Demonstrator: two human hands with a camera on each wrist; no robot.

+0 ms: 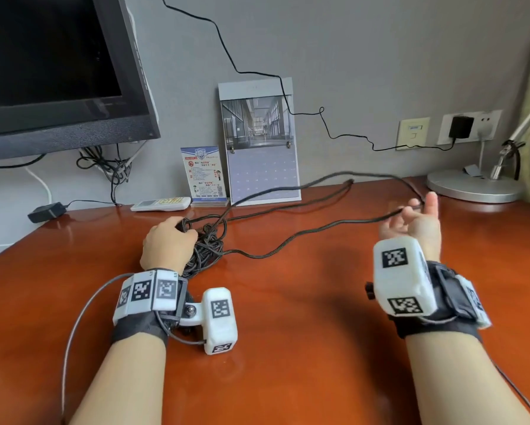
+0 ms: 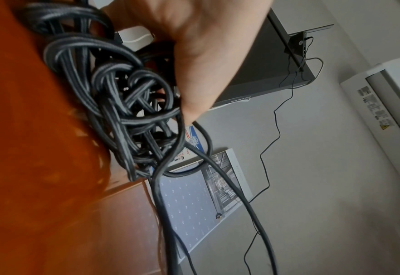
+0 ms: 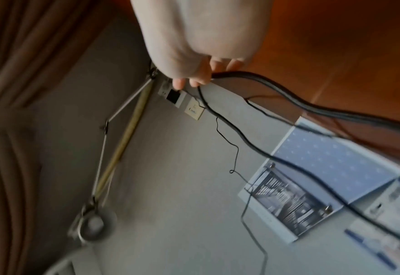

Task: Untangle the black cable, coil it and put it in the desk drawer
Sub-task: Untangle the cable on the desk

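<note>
Desk (image 1: 288,332), tangled black cable (image 1: 208,250), both hands gripping

A knotted bundle of black cable (image 2: 133,104) is seen at centre, resting on the desk (image 2: 29,148) at 9 o'clock. It is gripped from 12 o'clock by the left hand (image 2: 201,46). Loose strands are trailed toward 6 o'clock, across a calendar (image 2: 194,201). A monitor (image 2: 260,70) is seen at 2 o'clock.
</note>
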